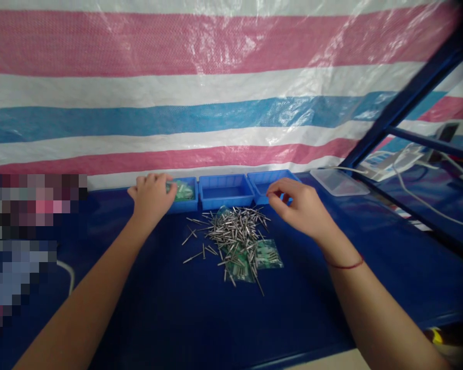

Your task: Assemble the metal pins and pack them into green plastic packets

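A heap of thin metal pins point(233, 231) lies on the dark blue table point(185, 313), over a few small clear green bags point(269, 254). Three blue plastic bins stand in a row behind it. My left hand point(151, 196) rests on the left bin point(185, 198), its fingers curled at a green bag inside. My right hand point(299, 208) hovers at the front of the right bin point(268, 185), thumb and fingers pinched together; what they hold is too small to make out. The middle bin point(226, 191) looks empty.
A striped pink, white and blue tarp point(216, 103) hangs behind the table. A clear plastic lid point(339, 182) lies right of the bins. A blue metal frame point(405, 103) with white cables point(420, 200) stands at right. A blurred-out area fills the left edge.
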A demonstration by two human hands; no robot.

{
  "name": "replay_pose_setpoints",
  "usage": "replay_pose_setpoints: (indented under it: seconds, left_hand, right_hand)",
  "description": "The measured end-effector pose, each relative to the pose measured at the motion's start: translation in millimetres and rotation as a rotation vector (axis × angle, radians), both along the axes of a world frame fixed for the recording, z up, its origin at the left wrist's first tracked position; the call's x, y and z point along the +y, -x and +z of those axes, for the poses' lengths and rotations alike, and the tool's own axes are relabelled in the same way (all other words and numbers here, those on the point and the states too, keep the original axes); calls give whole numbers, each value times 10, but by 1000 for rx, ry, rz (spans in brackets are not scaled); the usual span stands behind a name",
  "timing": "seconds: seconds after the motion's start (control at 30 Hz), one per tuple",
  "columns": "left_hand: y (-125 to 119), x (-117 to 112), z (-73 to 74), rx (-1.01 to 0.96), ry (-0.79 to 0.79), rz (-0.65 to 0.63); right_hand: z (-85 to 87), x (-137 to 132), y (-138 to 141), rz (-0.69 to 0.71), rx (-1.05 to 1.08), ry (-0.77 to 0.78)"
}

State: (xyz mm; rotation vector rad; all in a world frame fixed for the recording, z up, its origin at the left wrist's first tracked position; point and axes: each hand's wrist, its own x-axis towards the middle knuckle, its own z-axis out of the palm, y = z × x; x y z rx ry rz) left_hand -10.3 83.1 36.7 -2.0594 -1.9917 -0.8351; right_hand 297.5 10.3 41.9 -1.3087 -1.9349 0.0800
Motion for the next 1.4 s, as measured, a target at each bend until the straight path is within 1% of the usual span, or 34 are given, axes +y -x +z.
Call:
replay_pose_setpoints:
  seconds: [0.03,0.1,0.17,0.2,0.23,0.27,0.3,0.37,0.4,0.47,0.5,0.6,0.67,0.7,0.83,0.93,1.0,1.07,1.13,1.17,1.2,1.27,1.33,1.4]
  left_hand:
    - [-15,-27,-16,85,-23,3]
    - [-69,-136,-38,140,-106,-30]
    - [-154,-314,-51,124,-159,-117]
    - [-206,-426,-60,117,-162,-175]
    - [-261,-550,-76,113,-150,-242]
    - [-317,-681,-101,111,-121,-321]
    - [-372,-814,-136,102,-103,-414]
    - [-467,-1054,-228,114,-16,-612]
    - [-503,-1148,-278,112,11,-680]
    - [-549,-1268,-365,104,53,-761]
    - [-558,-1294,-397,99,68,-782]
    - [-545,-1287,-447,78,91,-796]
    - [-525,-1261,-459,55,92,-793]
    - [-517,-1252,-463,44,95,-796]
    - [-526,-1260,-450,-25,103,-820]
    - [-556,-1277,-395,-158,144,-808]
    - [-568,-1277,-367,-301,268,-791]
    - [-567,-1263,-377,-519,462,-767]
    - [-559,-1238,-421,-798,635,-742]
    - [-555,-1222,-444,-928,683,-732]
    - [-553,-1206,-460,-1034,702,-723]
    - [-553,-1180,-449,-1132,691,-687]
    - [-556,-1164,-380,-1150,670,-634]
    - [-550,-1155,-289,-1139,654,-605]
  right_hand:
    - [6,3,-54,16,-57,105]
    - [-2,-5,-159,102,-145,377]
    - [-41,-21,-245,229,-188,673]
    - [-69,-30,-274,278,-195,787]
    - [-99,-38,-291,303,-199,862]
    - [-129,-45,-294,307,-202,898]
    - [-157,-50,-284,303,-206,903]
    - [-197,-58,-234,305,-234,879]
    - [-208,-62,-202,312,-256,868]
    - [-209,-72,-141,333,-297,868]
    - [-200,-76,-121,346,-305,877]
    - [-140,-86,-118,434,-256,903]
    - [-88,-88,-156,466,-173,866]
    - [-64,-89,-178,458,-121,831]
    - [-10,-110,-175,345,149,631]
    - [-26,-165,-2,324,340,447]
    - [-48,-224,168,341,402,293]
    - [-65,-289,328,403,388,137]
    - [-78,-346,445,496,292,-22]
    - [-84,-368,484,531,224,-94]
    - [-92,-385,512,549,153,-157]
    - [-113,-403,543,539,29,-238]
    - [-138,-405,557,506,-50,-265]
    - [-164,-394,568,500,-68,-249]
